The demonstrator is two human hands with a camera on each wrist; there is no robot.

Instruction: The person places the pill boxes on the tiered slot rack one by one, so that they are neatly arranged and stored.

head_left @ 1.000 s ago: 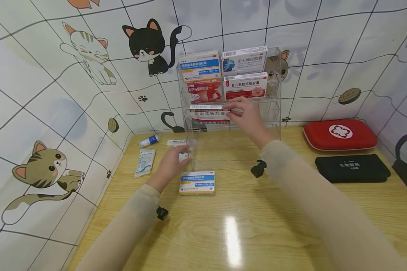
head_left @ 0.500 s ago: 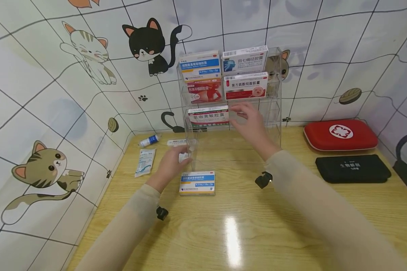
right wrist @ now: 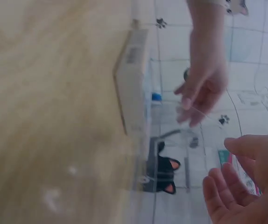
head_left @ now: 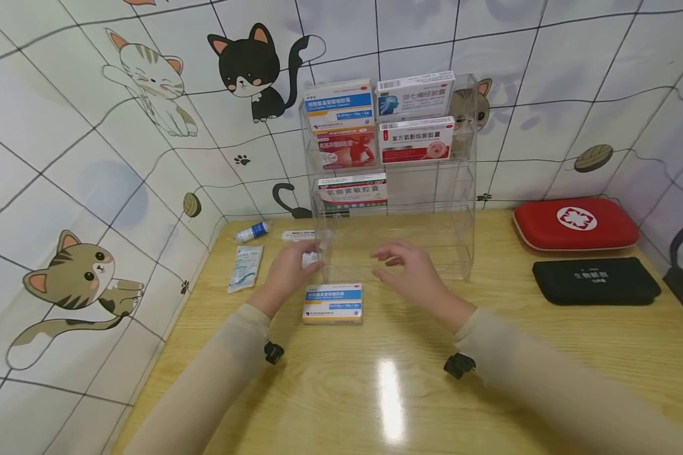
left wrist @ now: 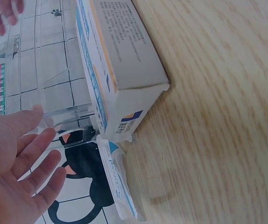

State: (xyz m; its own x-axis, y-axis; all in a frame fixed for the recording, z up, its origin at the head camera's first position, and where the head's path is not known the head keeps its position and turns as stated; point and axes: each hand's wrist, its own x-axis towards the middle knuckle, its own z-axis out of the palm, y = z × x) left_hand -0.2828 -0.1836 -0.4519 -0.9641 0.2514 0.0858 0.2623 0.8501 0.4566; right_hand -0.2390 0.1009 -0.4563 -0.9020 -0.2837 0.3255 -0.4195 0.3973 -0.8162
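My left hand (head_left: pixel 289 270) grips the lower left side of a clear acrylic display rack (head_left: pixel 398 249), its thumb and index finger meeting at the panel's edge in the left wrist view. Empty and with fingers loosely bent, my right hand (head_left: pixel 408 273) hovers in front of the rack's bottom tier. Between the hands, a blue-and-white medicine box (head_left: pixel 332 304) lies on the table before the rack. A white, red and green medicine box (head_left: pixel 353 193) stands alone at the left of the middle tier. Above it are a red medicine box (head_left: pixel 347 149) and a white-and-red medicine box (head_left: pixel 417 140).
Another blue-and-white box (head_left: pixel 339 109) and a grey-white box (head_left: pixel 414 97) fill the top tier. At left lie a small bottle (head_left: pixel 253 232), a sachet (head_left: pixel 245 268) and a thermometer pack (head_left: pixel 298 235). A red first-aid case (head_left: pixel 576 225) and black pouch (head_left: pixel 596 281) lie right.
My right hand has let go of the white, red and green box on the middle tier and come down near the table. The left hand has stayed at the rack's side.
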